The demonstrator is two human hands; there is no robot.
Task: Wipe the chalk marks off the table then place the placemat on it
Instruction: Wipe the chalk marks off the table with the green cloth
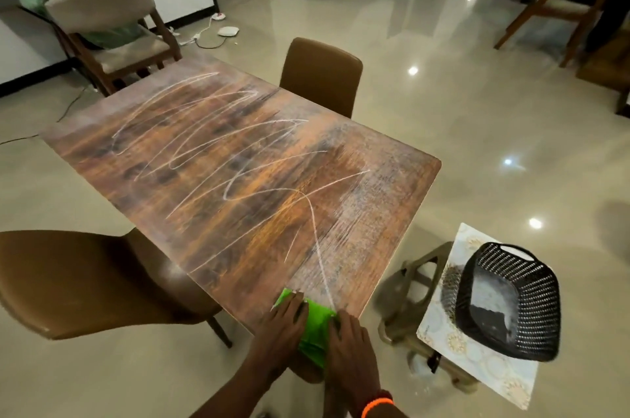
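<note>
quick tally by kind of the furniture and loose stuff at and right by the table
tables: 1
brown chairs: 2
green cloths: 1
stools: 1
placemats: 1
black baskets: 1
total: 7

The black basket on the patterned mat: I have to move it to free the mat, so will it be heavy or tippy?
Probably light: the black basket is perforated plastic and looks nearly empty. It already sits tilted on the placemat, so it may rock or slide. The placemat overhangs the stool, so dragging could pull both off.
</note>
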